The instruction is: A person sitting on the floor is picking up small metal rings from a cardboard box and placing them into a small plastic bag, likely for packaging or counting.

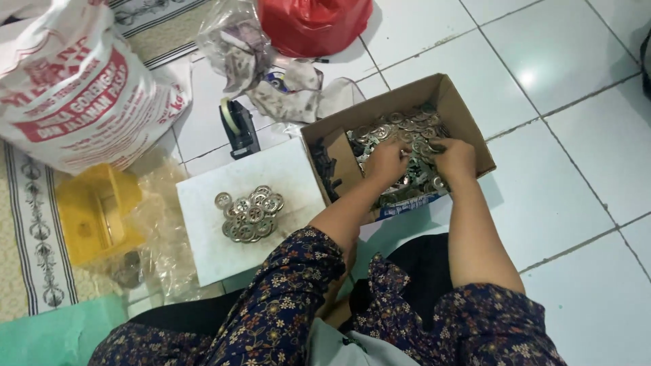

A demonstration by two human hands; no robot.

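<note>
We see both hands, left hand and right hand, curled into metal discs inside the brown cardboard box; what they hold, we cannot tell. White sack, red print, upper left.

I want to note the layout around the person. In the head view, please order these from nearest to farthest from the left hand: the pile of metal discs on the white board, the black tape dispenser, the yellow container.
From the left hand:
1. Pile of metal discs, on the white board, lower left.
2. Black tape dispenser, left, behind the board.
3. Yellow container, far left.
</note>
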